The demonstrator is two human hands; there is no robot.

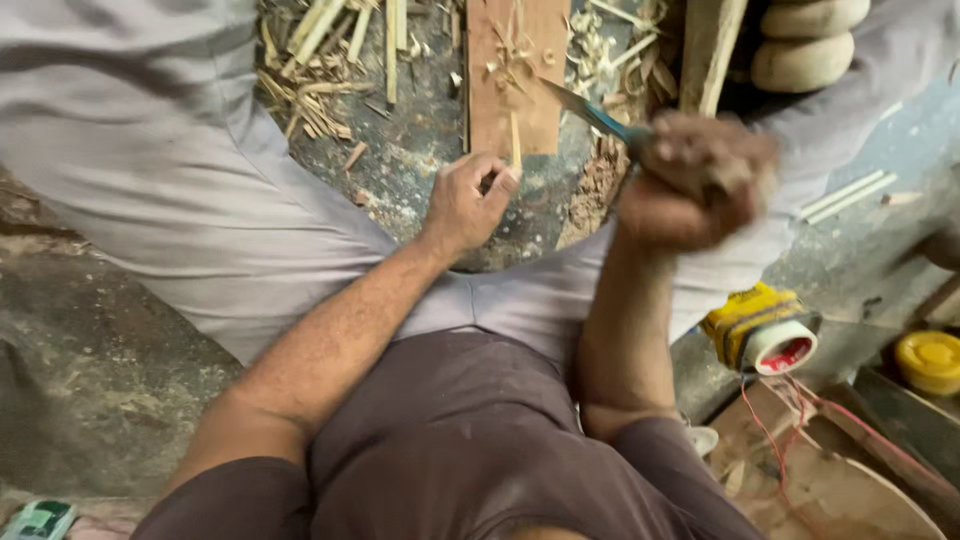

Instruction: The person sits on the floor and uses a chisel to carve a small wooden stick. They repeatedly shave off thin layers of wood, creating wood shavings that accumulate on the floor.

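I am seeing my left hand (468,205) pinching a thin wood sliver (515,143) upright on the board (515,75) ahead, while my right hand (692,180), fisted around the knife (592,113), is angling its blade leftward toward the sliver's top, lying nearer it.
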